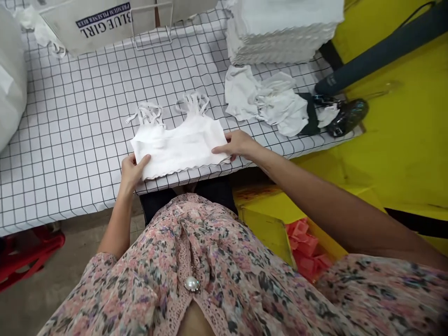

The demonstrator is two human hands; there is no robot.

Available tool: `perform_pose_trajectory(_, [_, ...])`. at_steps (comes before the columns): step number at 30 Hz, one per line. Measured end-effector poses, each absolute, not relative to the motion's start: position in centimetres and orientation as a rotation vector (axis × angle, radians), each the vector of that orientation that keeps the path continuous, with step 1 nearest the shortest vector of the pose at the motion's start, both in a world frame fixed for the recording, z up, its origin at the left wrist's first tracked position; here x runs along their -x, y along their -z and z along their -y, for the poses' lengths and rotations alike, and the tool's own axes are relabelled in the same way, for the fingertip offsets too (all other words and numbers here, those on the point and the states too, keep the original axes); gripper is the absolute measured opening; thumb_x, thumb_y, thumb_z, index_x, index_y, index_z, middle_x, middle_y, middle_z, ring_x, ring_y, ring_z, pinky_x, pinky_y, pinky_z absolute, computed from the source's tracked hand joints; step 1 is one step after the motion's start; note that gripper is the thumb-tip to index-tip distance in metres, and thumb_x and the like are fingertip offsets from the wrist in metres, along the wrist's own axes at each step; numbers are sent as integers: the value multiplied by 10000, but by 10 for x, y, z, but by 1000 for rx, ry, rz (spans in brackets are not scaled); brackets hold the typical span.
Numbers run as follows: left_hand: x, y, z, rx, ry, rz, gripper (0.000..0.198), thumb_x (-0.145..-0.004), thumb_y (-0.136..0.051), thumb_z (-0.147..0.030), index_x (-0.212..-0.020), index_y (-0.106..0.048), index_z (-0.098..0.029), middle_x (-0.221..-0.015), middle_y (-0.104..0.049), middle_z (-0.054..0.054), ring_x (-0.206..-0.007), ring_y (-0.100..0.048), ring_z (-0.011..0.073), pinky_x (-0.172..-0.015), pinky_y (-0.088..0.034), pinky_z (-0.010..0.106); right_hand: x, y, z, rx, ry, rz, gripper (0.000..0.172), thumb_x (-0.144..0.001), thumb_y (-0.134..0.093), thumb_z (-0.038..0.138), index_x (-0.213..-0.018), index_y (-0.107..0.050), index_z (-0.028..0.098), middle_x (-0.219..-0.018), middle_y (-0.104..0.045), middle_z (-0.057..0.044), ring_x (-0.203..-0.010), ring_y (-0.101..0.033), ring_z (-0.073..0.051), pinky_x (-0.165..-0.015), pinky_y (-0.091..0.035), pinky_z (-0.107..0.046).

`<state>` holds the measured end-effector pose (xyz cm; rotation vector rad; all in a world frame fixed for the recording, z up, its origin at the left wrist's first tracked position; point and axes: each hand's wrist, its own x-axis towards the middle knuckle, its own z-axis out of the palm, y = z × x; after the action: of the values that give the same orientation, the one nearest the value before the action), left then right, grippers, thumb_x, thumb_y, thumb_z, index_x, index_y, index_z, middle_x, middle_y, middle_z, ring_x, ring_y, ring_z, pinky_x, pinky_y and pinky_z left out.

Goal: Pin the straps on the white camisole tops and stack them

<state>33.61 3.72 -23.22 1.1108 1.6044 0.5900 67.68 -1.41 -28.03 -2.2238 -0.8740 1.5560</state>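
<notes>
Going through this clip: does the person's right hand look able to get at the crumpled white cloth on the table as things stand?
Probably yes. The right hand is at the edge of the white strappy crop top, and the crumpled white cloth lies just beyond it on the grid-patterned table cover. Nothing appears to stand between them.

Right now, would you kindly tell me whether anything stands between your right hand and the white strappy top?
Nothing visible does: your right hand rests on the edge of the white strappy top, and the crumpled white cloth lies off beyond it.
</notes>
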Motion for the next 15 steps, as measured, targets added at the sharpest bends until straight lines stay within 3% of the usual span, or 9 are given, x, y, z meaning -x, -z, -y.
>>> perform_pose_trajectory(3, [-332,239,-37,-1117,-583,-1582,659,-584,-943,-585,-1003,-759,-111,-986,-804,116,-828,-726,220,-688,-546,279,-670,271,18,2078,-1634,530,270,-742,-878,79,-964,-729,110,-665,-695,-17,-493,-610,-151,-393,-498,-259])
perform_pose_trajectory(9, [-337,244,-35,-994,-672,-1570,715,-515,-976,-663,-900,-739,-109,-892,-806,110,-770,-736,207,-627,-558,262,-653,257,10,1911,-1700,232,132,-856,-792,64,-945,-697,83,-683,-716,-59,-517,-640,-156,-417,-540,-259])
perform_pose_trajectory(12, [-347,228,-36,-837,-772,-1500,755,-471,-1017,-640,-951,-729,-133,-934,-824,116,-827,-781,234,-714,-647,315,-656,249,2,1797,-1599,218,133,-858,-770,18,-934,-703,105,-782,-753,-47,-607,-674,-115,-506,-587,-200])
perform_pose_trajectory(15, [-361,198,-49,-799,-827,-1413,665,-512,-1041,-534,-972,-744,-157,-949,-831,114,-895,-808,267,-788,-695,358,-670,234,-7,1617,-1483,209,136,-818,-812,30,-881,-717,105,-842,-769,-68,-646,-685,-121,-548,-621,-208])
